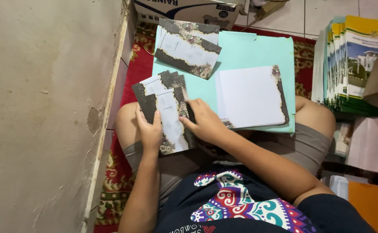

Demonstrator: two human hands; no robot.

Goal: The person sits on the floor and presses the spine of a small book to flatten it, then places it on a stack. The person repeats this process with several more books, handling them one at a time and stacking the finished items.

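Observation:
My left hand grips a fanned bunch of cards with white middles and dark floral edges, held over my left knee. My right hand pinches the right edge of the front card in that bunch. A stack of the same cards, white face up, lies on a pale green folder across my lap. Another small pile of the cards lies tilted at the folder's far left corner.
A beige wall runs along the left. A red patterned rug covers the floor. A tall stack of green and yellow booklets stands at the right, with a cardboard box at the top and an orange sheet at bottom right.

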